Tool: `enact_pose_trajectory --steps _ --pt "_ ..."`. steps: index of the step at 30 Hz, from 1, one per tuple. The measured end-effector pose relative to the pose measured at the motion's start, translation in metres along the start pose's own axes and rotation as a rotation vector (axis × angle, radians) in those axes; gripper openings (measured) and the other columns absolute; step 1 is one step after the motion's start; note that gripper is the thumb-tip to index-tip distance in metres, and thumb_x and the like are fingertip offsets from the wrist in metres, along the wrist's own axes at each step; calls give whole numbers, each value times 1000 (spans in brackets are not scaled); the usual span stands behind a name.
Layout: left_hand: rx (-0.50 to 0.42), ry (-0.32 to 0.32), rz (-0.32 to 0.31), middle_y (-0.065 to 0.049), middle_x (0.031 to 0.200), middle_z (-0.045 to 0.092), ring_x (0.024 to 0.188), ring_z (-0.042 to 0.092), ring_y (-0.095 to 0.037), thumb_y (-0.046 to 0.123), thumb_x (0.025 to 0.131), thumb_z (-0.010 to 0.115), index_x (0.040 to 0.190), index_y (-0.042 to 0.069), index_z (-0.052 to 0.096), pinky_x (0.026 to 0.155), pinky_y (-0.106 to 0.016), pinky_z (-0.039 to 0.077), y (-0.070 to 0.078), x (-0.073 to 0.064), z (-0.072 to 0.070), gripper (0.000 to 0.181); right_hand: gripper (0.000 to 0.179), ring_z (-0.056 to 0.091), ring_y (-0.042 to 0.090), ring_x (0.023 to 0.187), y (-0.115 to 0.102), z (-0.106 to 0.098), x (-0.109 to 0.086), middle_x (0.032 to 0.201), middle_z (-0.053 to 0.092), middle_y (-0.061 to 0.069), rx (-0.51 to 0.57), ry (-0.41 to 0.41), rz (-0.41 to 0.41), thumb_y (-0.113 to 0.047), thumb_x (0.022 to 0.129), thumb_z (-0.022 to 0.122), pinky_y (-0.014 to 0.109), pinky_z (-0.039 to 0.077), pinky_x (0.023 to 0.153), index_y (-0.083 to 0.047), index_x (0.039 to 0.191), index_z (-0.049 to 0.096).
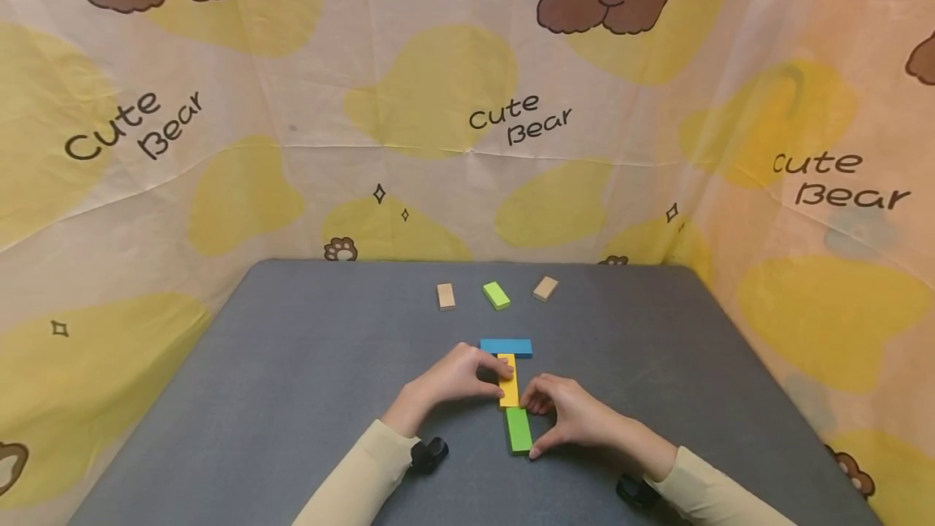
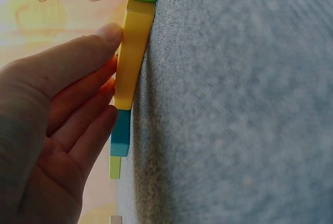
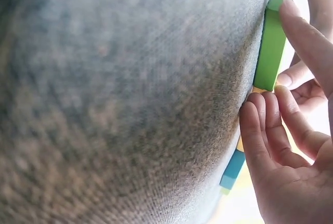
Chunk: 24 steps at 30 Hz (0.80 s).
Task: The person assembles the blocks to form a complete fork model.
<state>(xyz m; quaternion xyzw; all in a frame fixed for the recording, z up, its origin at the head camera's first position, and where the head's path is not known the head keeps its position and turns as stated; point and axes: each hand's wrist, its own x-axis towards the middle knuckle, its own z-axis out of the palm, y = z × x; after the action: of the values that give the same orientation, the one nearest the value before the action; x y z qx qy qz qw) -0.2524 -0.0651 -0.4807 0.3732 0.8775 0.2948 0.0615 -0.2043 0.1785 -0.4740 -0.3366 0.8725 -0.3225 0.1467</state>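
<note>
A blue block (image 1: pixel 506 347) lies crosswise on the grey table. A yellow block (image 1: pixel 508 398) runs from it toward the person, and a green block (image 1: pixel 519 430) continues the line at the yellow one's near end. My left hand (image 1: pixel 454 376) holds the yellow block, thumb by its left edge and forefinger across its top. With my right hand (image 1: pixel 577 412) I hold the green block along its length. In the right wrist view the thumb (image 3: pixel 291 8) touches its near end and the forefinger is by its far end; the other fingers curl beside the yellow block.
Toward the back of the table (image 1: pixel 307 331) lie a light green block (image 1: pixel 496 295) and two plain wood blocks, one to the left (image 1: pixel 445 296) and one to the right (image 1: pixel 545 289). A printed cloth (image 1: pixel 438 88) hangs around the table.
</note>
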Motion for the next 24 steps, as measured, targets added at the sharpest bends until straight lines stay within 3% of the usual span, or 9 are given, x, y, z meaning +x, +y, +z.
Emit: enact_pose_trajectory --steps 13,24 --pt "-8 -3 -2 10 115 72 114 64 -3 30 81 77 110 24 74 99 -23 51 1 -1 -1 29 58 59 2 83 -6 4 4 97 62 -3 -42 32 -24 -45 61 88 17 53 74 -17 103 59" --pt "-5 -2 0 11 113 73 115 63 -2 30 81 77 109 25 74 100 -23 51 -1 0 0 29 57 58 1 85 -9 5 7 98 61 -5 -40 7 25 -45 62 88 15 52 75 -19 103 59"
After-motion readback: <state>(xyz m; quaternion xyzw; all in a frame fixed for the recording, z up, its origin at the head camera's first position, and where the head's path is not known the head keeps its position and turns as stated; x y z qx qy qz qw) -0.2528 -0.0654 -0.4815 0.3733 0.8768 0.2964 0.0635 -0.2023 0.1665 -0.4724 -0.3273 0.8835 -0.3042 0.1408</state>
